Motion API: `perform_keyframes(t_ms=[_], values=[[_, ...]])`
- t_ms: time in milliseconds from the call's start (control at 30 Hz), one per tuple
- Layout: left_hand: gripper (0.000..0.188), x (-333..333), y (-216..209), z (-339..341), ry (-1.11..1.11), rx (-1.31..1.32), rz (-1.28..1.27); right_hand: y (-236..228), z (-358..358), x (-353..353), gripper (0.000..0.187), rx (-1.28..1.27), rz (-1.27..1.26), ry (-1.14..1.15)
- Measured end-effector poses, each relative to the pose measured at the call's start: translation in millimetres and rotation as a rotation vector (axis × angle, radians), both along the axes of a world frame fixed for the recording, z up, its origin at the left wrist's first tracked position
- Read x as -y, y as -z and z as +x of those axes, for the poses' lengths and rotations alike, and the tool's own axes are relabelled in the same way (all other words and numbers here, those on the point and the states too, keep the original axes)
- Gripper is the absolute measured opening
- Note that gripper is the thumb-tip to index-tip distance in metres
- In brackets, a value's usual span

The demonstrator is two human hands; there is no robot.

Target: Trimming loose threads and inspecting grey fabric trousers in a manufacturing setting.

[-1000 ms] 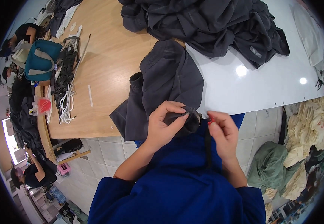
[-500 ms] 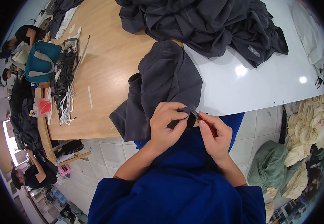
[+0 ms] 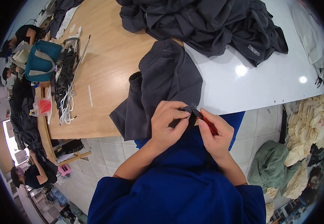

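Note:
A dark grey garment with a gathered elastic waistband [image 3: 169, 71] lies over the table's front edge. My left hand [image 3: 168, 121] is closed, pinching a fold of its cloth between thumb and fingers. In my right hand [image 3: 218, 135] is a pair of small red-handled thread snips [image 3: 210, 126], gripped with thumb and fingers. Their dark blades point up and left and touch or nearly touch the pinched cloth; whether the tips are apart cannot be made out. Part of the red handle is hidden by my fingers.
A heap of dark grey garments [image 3: 199, 22] lies at the back. White cord [image 3: 68, 106], a teal bag [image 3: 42, 61] and dark straps [image 3: 63, 78] are at the left. Cream cloth bundles [image 3: 307, 127] and a green one [image 3: 268, 164] stand right. People sit at far left.
My right hand has shifted slightly to the right and the snips have turned a little in it. My left hand still pinches the cloth, almost in the same place.

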State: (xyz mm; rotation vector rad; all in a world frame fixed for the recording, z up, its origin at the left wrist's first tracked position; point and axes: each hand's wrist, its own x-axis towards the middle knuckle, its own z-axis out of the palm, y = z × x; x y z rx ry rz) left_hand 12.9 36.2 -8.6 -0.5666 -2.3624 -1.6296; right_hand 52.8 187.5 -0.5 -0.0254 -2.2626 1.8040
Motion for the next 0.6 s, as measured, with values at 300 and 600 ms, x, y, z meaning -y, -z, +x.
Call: perform_keyframes(t_ms=[300, 600], values=[[0.018, 1.0, 0.7, 1.2, -0.002, 0.005, 0.017, 4.9, 0.4, -0.8, 0.029, -0.032, 0.01, 0.02], [0.016, 1.9, 4.1, 9.4, 0.005, 0.318, 0.324, 4.8, -8.5, 0.6, 0.02, 0.399, -0.509, -0.138]])
